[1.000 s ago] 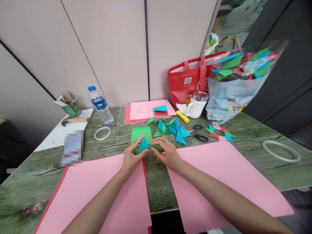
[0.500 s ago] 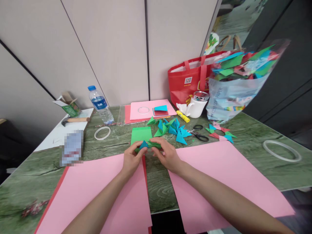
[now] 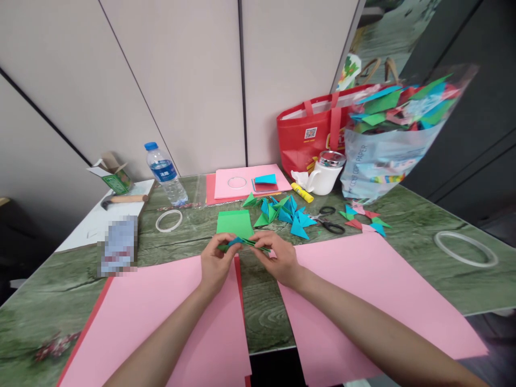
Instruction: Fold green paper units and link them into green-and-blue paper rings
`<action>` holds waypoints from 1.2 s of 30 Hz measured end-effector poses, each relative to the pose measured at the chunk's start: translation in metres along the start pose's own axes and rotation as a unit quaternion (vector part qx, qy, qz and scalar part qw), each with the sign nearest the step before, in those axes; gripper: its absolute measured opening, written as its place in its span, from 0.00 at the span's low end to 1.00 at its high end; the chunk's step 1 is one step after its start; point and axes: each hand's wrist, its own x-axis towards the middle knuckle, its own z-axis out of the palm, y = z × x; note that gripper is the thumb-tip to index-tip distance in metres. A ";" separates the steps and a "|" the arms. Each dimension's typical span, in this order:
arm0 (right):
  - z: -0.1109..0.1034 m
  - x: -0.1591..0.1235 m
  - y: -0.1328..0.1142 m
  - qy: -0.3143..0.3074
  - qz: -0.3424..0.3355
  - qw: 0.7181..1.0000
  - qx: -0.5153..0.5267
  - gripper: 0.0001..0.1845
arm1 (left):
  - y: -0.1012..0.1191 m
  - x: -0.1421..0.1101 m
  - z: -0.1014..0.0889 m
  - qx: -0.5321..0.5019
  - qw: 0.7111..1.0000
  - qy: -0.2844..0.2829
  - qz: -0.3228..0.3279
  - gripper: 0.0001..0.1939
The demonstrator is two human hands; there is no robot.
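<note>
While the left hand [image 3: 214, 263] and right hand [image 3: 280, 259] pinched opposite ends of the folded paper [image 3: 235, 242], mid-frame | it looked light, thin, easily crushed; | best held by its layered ends; lightly

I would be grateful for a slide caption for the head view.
Two hands hold folded green and blue paper above a green-topped table, near scissors and a glue stick.
</note>
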 end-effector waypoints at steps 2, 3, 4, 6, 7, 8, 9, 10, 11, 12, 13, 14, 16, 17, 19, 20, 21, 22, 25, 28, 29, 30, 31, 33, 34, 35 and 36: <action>0.000 0.000 -0.001 0.001 0.001 1.000 -0.006 0.05 | 0.002 -0.001 0.001 0.008 1.000 -0.005 0.008 0.08; 0.001 -0.001 -0.001 0.001 0.006 1.000 -0.012 0.04 | 0.003 -0.002 0.001 0.011 1.000 -0.008 0.013 0.07; 0.001 -0.001 -0.002 0.002 0.012 1.000 -0.019 0.04 | 0.004 -0.002 0.002 0.013 1.000 -0.009 0.020 0.07; 0.001 -0.001 -0.005 0.001 0.022 0.999 -0.034 0.03 | 0.006 -0.003 0.002 0.017 0.999 -0.006 0.039 0.07; 0.001 -0.001 -0.006 -0.001 0.025 0.999 -0.042 0.03 | 0.006 -0.003 0.002 0.019 0.999 -0.003 0.048 0.06; 0.002 -0.001 -0.007 -0.004 0.029 0.998 -0.049 0.03 | 0.006 -0.003 0.002 0.023 0.998 0.001 0.056 0.06; 0.002 -0.001 -0.009 -0.006 0.032 0.998 -0.055 0.03 | 0.006 -0.003 0.002 0.026 0.998 0.006 0.063 0.06; 0.002 -0.001 -0.009 -0.009 0.035 0.998 -0.059 0.04 | 0.005 -0.003 0.002 0.027 0.997 0.009 0.070 0.06; 0.003 -0.001 -0.010 -0.011 0.038 0.997 -0.061 0.04 | 0.004 -0.003 0.001 0.026 0.997 0.008 0.075 0.06; 0.003 -0.001 -0.010 -0.012 0.040 0.997 -0.061 0.04 | 0.004 -0.003 0.001 0.023 0.997 0.004 0.078 0.06; 0.003 -0.001 -0.010 -0.012 0.040 0.997 -0.059 0.04 | 0.003 -0.002 0.001 0.021 0.997 -0.002 0.080 0.05; 0.004 -0.001 -0.009 -0.012 0.039 0.998 -0.057 0.04 | 0.002 -0.002 0.000 0.021 0.997 -0.007 0.080 0.05; 0.004 -0.002 -0.008 -0.012 0.034 0.998 -0.055 0.04 | 0.002 -0.002 0.000 0.023 0.997 -0.009 0.074 0.05; 0.004 -0.002 -0.007 -0.013 0.030 0.998 -0.055 0.04 | 0.002 -0.002 0.000 0.024 0.997 -0.005 0.071 0.04; 0.003 -0.001 -0.005 -0.017 0.022 0.998 -0.054 0.04 | 0.003 -0.002 0.001 0.023 0.998 0.002 0.062 0.05; 0.003 -0.001 -0.005 -0.017 0.020 0.998 -0.054 0.04 | 0.003 -0.002 0.001 0.021 0.998 0.002 0.059 0.05; 0.002 -0.001 -0.005 -0.016 0.019 0.998 -0.052 0.04 | 0.003 -0.002 0.001 0.018 0.998 0.001 0.057 0.05; 0.002 0.000 -0.006 -0.013 0.019 0.999 -0.048 0.05 | 0.004 -0.001 0.001 0.015 0.998 0.001 0.056 0.05; 0.001 0.001 -0.008 0.007 0.044 0.999 -0.011 0.06 | 0.004 0.000 0.000 0.008 0.999 0.001 0.044 0.05; 0.001 0.004 -0.009 0.033 0.118 0.992 0.043 0.06 | 0.003 0.001 -0.001 -0.006 1.000 -0.006 0.011 0.07; 0.001 0.004 -0.009 0.037 0.141 0.988 0.057 0.07 | 0.002 0.001 -0.001 -0.012 1.000 -0.011 -0.001 0.07; 0.001 0.005 -0.008 0.038 0.160 0.984 0.070 0.07 | 0.002 0.001 -0.001 -0.018 1.000 -0.017 -0.011 0.08; 0.001 0.005 -0.008 0.038 0.174 0.981 0.081 0.08 | 0.001 0.001 -0.001 -0.023 0.999 -0.023 -0.021 0.08; 0.001 0.006 -0.007 0.033 0.195 0.975 0.099 0.09 | 0.001 0.001 -0.001 -0.032 0.998 -0.035 -0.036 0.08; 0.001 0.006 -0.007 0.030 0.204 0.973 0.106 0.09 | 0.001 0.001 -0.001 -0.037 0.998 -0.039 -0.043 0.08; 0.000 0.006 -0.007 0.026 0.212 0.971 0.112 0.10 | 0.001 0.001 -0.001 -0.040 0.997 -0.044 -0.049 0.08; 0.000 0.005 -0.006 0.023 0.218 0.969 0.117 0.10 | 0.001 0.001 -0.001 -0.042 0.997 -0.047 -0.053 0.08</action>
